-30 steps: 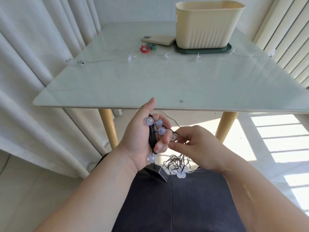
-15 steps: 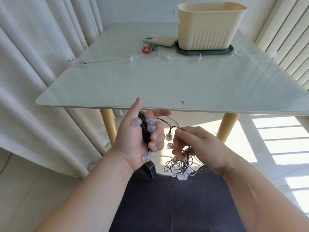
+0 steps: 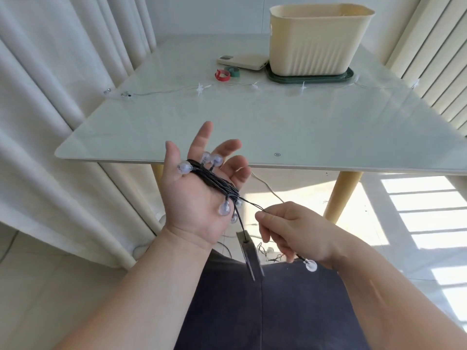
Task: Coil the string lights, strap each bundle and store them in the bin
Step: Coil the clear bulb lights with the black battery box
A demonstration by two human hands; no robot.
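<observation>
The left hand (image 3: 197, 195) lies palm-up, fingers spread and straight, with the string lights (image 3: 217, 180), thin black wire with clear round bulbs, wound across its palm. The right hand (image 3: 290, 231) pinches the wire's free run just beside it. Beyond, on the glossy pale worktop (image 3: 252, 122), stands the ribbed cream bin (image 3: 316, 46).

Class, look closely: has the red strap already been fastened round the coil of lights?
No: the red strap lies on the table beside the green strap, while the coil of lights sits unstrapped round the left hand.
</observation>
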